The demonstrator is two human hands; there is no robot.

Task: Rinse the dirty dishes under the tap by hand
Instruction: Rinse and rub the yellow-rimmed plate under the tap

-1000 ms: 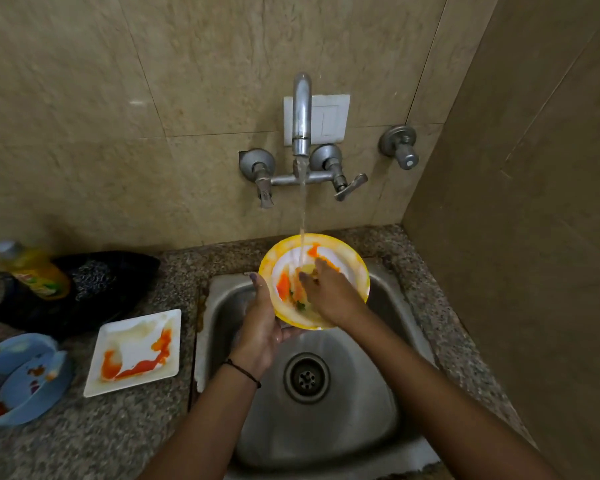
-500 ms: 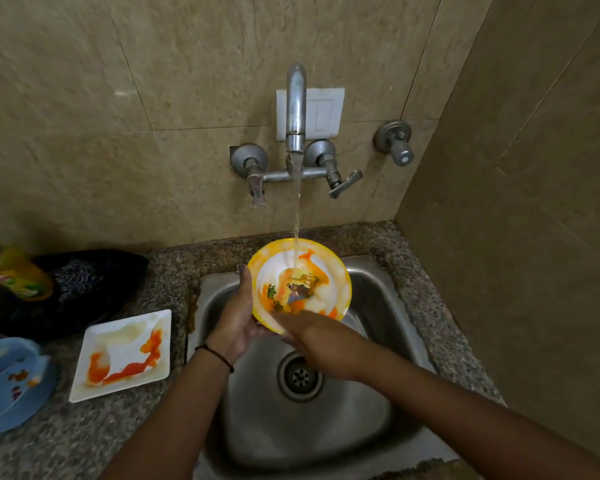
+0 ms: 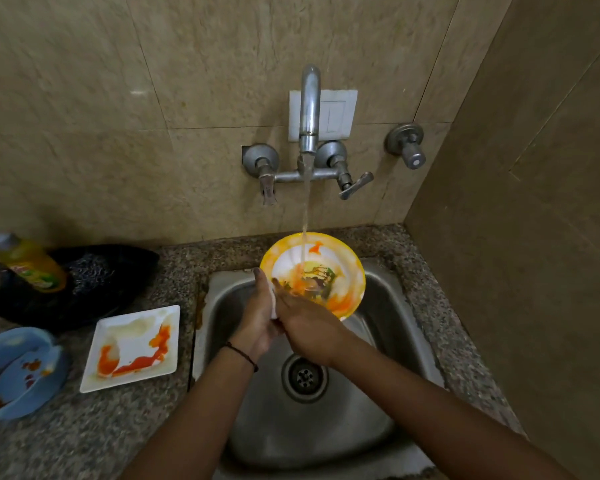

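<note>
Now my left grip (image 3: 257,317) pinches the round plate (image 3: 343,271) by its left rim, tilted over the steel sink (image 3: 406,306) under the tap (image 3: 309,105). My right grip (image 3: 305,327) lies spread, fingers flat on its glossy face. I should turn the plate so water reaches the orange smears; the wet, smooth rim may slip.

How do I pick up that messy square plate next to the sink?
Probably by the square plate's right edge, coming from the sink side. It lies flat on the counter, so slide your fingers under the rim and put your thumb on top.
</note>
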